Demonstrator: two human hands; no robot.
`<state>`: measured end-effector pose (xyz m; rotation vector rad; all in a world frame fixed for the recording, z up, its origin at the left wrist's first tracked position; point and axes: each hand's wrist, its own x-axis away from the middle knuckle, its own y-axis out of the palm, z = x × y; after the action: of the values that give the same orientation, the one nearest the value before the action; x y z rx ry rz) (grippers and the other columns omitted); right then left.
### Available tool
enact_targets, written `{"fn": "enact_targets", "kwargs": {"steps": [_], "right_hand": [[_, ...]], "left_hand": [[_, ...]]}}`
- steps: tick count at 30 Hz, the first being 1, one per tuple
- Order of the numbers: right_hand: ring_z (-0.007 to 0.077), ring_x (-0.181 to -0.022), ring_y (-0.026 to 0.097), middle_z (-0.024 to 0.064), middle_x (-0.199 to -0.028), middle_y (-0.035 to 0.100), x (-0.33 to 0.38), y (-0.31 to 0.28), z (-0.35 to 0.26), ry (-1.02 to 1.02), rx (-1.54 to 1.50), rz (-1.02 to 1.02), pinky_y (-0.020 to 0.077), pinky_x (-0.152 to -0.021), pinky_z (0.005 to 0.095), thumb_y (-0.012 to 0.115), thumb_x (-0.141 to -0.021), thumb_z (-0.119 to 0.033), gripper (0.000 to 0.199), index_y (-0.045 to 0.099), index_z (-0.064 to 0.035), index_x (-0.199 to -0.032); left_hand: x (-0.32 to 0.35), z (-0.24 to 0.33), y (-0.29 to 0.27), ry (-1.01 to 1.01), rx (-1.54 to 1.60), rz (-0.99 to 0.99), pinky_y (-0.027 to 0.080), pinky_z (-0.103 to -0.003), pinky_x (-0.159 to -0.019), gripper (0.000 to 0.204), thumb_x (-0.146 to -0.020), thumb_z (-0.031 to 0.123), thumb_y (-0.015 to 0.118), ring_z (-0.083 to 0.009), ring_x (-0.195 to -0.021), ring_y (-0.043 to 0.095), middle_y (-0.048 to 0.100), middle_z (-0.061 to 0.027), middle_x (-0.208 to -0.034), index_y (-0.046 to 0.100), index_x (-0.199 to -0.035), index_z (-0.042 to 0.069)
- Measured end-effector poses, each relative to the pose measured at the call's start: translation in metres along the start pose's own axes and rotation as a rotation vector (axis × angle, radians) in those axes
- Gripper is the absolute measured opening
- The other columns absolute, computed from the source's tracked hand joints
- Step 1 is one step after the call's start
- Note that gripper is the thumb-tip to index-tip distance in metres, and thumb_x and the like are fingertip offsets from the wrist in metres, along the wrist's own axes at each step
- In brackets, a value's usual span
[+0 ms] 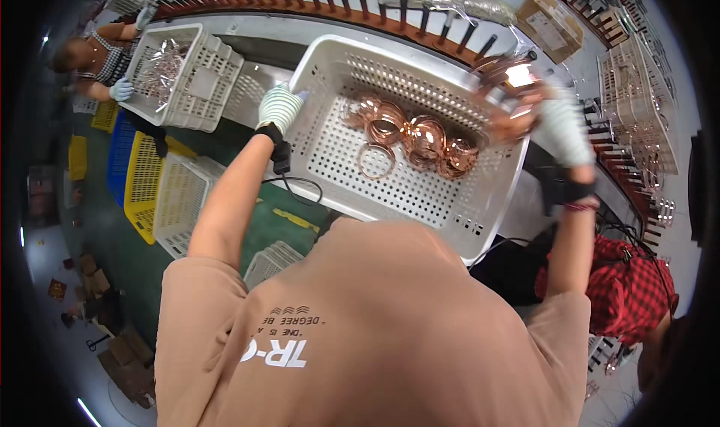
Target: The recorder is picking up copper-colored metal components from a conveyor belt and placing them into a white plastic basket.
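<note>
Blur hides how far the right hand (566, 130) opens or grips coppery pieces (514, 93); the left hand (280, 109), finger closure unclear, touches the white basket's left rim (300, 78).

Right hand (564, 130), two o'clock: motion-blurred, can't make out its fingers. The shiny copper-coloured metalware (511, 100) it holds: smeared too, count unclear. Small white crate (270, 263), eight o'clock: partly hidden behind the brown T-shirt (375, 314). Red-checked co-worker (626, 288), four o'clock: partly behind the wearer's arm, head lost into the dark rim.
</note>
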<state>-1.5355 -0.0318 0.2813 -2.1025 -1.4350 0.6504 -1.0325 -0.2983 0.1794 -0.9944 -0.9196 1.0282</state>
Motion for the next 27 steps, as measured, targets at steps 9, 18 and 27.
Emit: {"fn": "enact_targets", "kwargs": {"steps": [9,18,27], "right_hand": [[0.0438,-0.105,0.070,0.0317,-0.111,0.069,-0.035,0.323,-0.039,0.177,0.115,-0.565,0.0552,-0.095,0.0459,0.060,-0.087,-0.019,0.037,0.071,0.0014,-0.116],[0.0427,-0.115,0.067,0.0306,-0.120,0.069,-0.065,0.380,-0.016,0.515,0.223,-0.396,0.0542,-0.098,0.0438,0.074,-0.081,-0.032,0.055,0.069,0.0065,-0.120],[0.0436,-0.115,0.066,0.0300,-0.121,0.068,-0.052,0.415,-0.023,0.424,-0.075,-0.252,0.0527,-0.102,0.0451,0.063,-0.087,-0.016,0.043,0.065,-0.0001,-0.126]], "left_hand": [[0.020,0.008,0.000,-0.061,0.076,-0.045,0.055,-0.047,-0.092,0.049,-0.090,0.040,0.067,-0.0403,-0.102,0.070,0.073,-0.0253,-0.109,0.070,-0.119,0.001],[0.021,0.001,-0.004,-0.066,0.081,-0.015,0.055,-0.047,-0.090,0.047,-0.090,0.041,0.068,-0.0403,-0.099,0.071,0.074,-0.0242,-0.104,0.072,-0.115,0.002],[0.019,0.014,-0.007,-0.043,0.042,-0.031,0.054,-0.048,-0.093,0.048,-0.089,0.039,0.068,-0.0414,-0.102,0.070,0.073,-0.0259,-0.107,0.072,-0.117,0.000]]}}
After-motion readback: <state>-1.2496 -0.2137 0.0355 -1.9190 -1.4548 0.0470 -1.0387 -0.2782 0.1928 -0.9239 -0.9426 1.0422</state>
